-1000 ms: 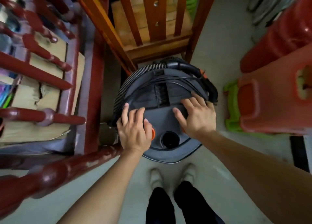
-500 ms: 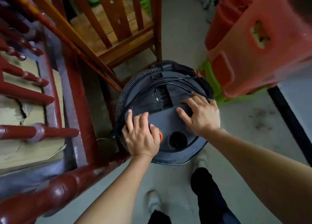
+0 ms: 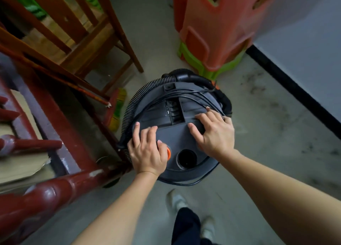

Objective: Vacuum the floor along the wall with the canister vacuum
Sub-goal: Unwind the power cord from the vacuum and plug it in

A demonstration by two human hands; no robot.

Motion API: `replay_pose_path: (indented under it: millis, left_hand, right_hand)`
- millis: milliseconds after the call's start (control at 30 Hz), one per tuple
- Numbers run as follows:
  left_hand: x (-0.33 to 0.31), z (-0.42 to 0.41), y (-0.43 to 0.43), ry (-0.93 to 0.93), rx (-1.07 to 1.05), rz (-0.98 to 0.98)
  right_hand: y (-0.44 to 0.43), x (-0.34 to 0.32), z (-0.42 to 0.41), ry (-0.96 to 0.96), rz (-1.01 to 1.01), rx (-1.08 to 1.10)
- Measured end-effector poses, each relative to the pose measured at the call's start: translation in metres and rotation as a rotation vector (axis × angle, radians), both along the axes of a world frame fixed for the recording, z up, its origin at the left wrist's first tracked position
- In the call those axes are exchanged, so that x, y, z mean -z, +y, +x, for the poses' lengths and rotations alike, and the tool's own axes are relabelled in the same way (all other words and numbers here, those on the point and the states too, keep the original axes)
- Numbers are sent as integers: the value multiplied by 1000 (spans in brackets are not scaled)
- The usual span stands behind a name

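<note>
The round dark grey canister vacuum (image 3: pixel 177 134) stands on the concrete floor in front of me. A ribbed black hose (image 3: pixel 147 89) wraps around its far and left rim, and a black cord (image 3: pixel 184 95) lies across the lid. My left hand (image 3: pixel 147 152) grips the lid's near left side, partly covering an orange button (image 3: pixel 168 152). My right hand (image 3: pixel 214 132) holds the right side, fingers spread over the cord. A round black inlet hole (image 3: pixel 186 158) sits between my wrists.
A white wall (image 3: pixel 304 32) with a black baseboard (image 3: pixel 295 89) runs along the right. Stacked red and green plastic stools (image 3: pixel 221 32) stand beyond the vacuum. A wooden chair (image 3: pixel 73 41), dark red furniture (image 3: pixel 55 189) and a broom head (image 3: pixel 118 104) crowd the left. My feet (image 3: pixel 177 200) are below.
The vacuum has come away from under the wooden chair, toward the right. My view has swung right, bringing the wall and baseboard into sight. Both hands stay on the lid.
</note>
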State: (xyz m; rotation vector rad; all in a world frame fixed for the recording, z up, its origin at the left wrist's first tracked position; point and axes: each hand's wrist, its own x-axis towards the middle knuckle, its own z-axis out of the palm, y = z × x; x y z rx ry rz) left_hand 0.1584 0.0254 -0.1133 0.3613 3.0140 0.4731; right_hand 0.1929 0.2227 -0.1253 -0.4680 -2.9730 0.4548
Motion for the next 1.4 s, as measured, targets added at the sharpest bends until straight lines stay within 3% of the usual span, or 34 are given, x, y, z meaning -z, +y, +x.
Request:
replay_pose_path:
  millis: [667, 1067, 1400]
  left_hand:
    - [-8, 127, -50, -44, 406, -27]
    - [-6, 162, -143, -5, 786, 28]
    - [-1, 216, -260, -22, 802, 65]
  right_hand:
    - [-90, -1, 202, -64, -41, 484]
    - [-236, -1, 289, -100, -59, 900]
    - [-356, -8, 346, -24, -74, 933]
